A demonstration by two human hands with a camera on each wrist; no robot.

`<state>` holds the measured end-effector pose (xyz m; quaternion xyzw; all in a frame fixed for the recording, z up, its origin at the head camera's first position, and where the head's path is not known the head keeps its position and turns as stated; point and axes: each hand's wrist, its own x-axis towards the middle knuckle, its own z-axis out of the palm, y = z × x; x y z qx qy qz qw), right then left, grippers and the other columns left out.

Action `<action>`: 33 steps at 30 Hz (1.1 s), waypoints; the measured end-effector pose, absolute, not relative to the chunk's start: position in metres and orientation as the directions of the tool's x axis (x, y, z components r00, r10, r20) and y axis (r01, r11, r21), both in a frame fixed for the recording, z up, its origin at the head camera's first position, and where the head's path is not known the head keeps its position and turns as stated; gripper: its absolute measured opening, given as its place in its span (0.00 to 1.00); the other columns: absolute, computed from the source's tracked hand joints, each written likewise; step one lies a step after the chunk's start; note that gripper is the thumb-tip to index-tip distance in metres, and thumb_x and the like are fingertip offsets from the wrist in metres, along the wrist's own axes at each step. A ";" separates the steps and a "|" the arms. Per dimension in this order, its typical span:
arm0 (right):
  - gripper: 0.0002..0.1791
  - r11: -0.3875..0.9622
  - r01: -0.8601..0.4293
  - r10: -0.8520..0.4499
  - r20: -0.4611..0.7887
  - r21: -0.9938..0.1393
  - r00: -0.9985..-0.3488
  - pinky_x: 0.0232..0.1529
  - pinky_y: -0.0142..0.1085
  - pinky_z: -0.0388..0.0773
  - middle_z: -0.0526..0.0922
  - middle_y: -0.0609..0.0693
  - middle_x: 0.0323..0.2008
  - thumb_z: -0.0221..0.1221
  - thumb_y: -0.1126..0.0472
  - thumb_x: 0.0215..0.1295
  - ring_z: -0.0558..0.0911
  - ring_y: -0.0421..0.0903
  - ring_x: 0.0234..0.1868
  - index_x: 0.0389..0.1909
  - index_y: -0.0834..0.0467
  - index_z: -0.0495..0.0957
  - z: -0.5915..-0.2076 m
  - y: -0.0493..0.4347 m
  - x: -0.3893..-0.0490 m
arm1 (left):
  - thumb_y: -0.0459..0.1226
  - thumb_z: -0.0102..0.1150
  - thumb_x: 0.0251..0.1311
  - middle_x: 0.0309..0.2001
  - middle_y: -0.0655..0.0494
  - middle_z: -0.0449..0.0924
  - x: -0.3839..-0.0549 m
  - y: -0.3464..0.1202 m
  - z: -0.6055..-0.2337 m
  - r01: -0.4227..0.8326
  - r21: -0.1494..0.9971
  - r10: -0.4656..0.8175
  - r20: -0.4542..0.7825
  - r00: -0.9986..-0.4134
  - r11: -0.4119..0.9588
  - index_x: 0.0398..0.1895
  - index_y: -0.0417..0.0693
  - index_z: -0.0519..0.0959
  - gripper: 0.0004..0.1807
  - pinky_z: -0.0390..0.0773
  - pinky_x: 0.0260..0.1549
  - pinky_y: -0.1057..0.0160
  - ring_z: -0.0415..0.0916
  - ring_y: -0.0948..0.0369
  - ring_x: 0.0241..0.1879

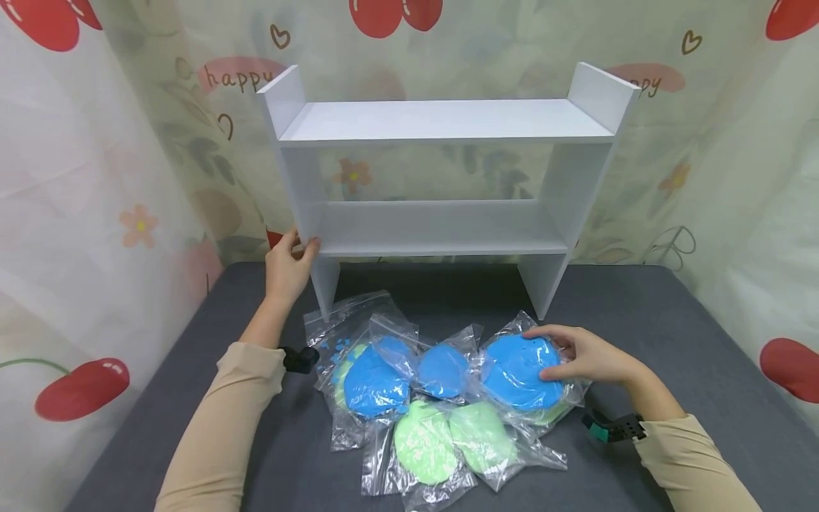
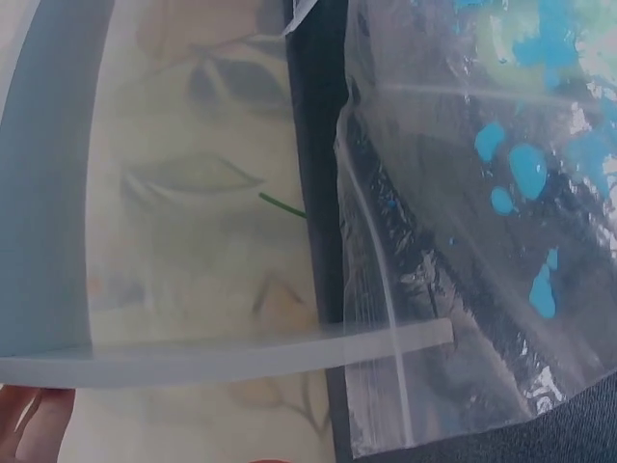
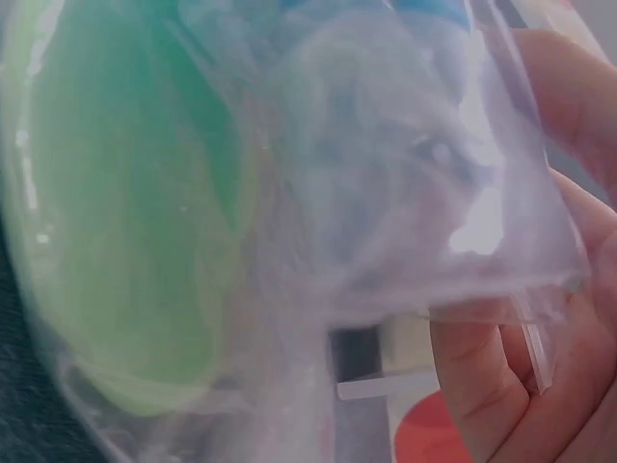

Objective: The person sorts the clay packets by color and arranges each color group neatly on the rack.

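My left hand (image 1: 286, 264) grips the left side panel of a white two-tier shelf (image 1: 441, 231), level with its lower board. In the left wrist view, fingers (image 2: 43, 424) show beside the shelf panel (image 2: 48, 212). With thumb and fingers spread across it, my right hand (image 1: 591, 353) holds a clear zip bag of blue slime (image 1: 520, 373) at the right end of the pile. The right wrist view shows curled fingers at the edge of the clear plastic (image 3: 395, 231), with a green slime bag (image 3: 125, 212) close by.
More bagged slime lies on the dark table (image 1: 640, 306): a blue bag (image 1: 377, 380) at left, a small blue bag (image 1: 443, 370) in the middle, and green bags (image 1: 425, 441) in front. A patterned curtain (image 1: 448, 50) hangs behind the shelf, and a thin cord (image 1: 672, 245) hangs at right.
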<state>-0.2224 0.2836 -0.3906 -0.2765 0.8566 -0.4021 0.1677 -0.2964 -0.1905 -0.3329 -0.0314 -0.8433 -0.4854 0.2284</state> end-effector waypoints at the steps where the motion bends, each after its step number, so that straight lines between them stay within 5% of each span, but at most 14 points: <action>1: 0.33 0.516 -0.341 -0.612 -0.059 -0.785 -0.789 0.34 0.30 0.78 0.75 0.59 0.48 0.65 0.58 0.56 0.77 0.34 0.37 0.63 0.58 0.66 -0.390 0.284 -0.222 | 0.41 0.51 0.66 0.59 0.37 0.73 -0.296 -0.190 -0.333 0.277 0.804 -0.177 0.421 -0.889 0.526 0.66 0.49 0.65 0.26 0.78 0.47 0.47 0.77 0.43 0.52; 6: 0.33 0.518 -0.370 -0.606 -0.025 -0.771 -0.795 0.26 0.30 0.73 0.73 0.54 0.35 0.65 0.59 0.55 0.72 0.34 0.30 0.62 0.60 0.66 -0.384 0.288 -0.222 | 0.41 0.52 0.65 0.57 0.37 0.74 -0.296 -0.187 -0.334 0.277 0.810 -0.206 0.432 -0.878 0.517 0.64 0.47 0.68 0.24 0.78 0.45 0.47 0.78 0.43 0.51; 13: 0.33 0.511 -0.361 -0.598 -0.022 -0.780 -0.801 0.34 0.32 0.80 0.76 0.61 0.46 0.65 0.60 0.56 0.77 0.35 0.37 0.63 0.61 0.65 -0.376 0.289 -0.222 | 0.39 0.52 0.65 0.56 0.36 0.75 -0.296 -0.185 -0.333 0.266 0.822 -0.223 0.421 -0.879 0.503 0.63 0.44 0.69 0.23 0.79 0.45 0.47 0.78 0.42 0.50; 24: 0.32 0.532 -0.396 -0.561 0.039 -0.748 -0.827 0.27 0.30 0.74 0.74 0.53 0.35 0.66 0.61 0.55 0.73 0.35 0.30 0.61 0.59 0.68 -0.363 0.289 -0.220 | 0.39 0.50 0.64 0.57 0.36 0.73 -0.297 -0.184 -0.333 0.242 0.851 -0.244 0.387 -0.889 0.467 0.65 0.45 0.66 0.25 0.79 0.46 0.47 0.77 0.43 0.52; 33: 0.31 0.518 -0.448 -0.562 0.105 -0.728 -0.821 0.26 0.30 0.70 0.74 0.50 0.43 0.65 0.63 0.55 0.71 0.37 0.31 0.60 0.59 0.69 -0.360 0.288 -0.219 | 0.37 0.49 0.65 0.59 0.36 0.70 -0.297 -0.182 -0.334 0.239 0.864 -0.260 0.379 -0.888 0.444 0.65 0.40 0.64 0.25 0.78 0.46 0.47 0.76 0.44 0.51</action>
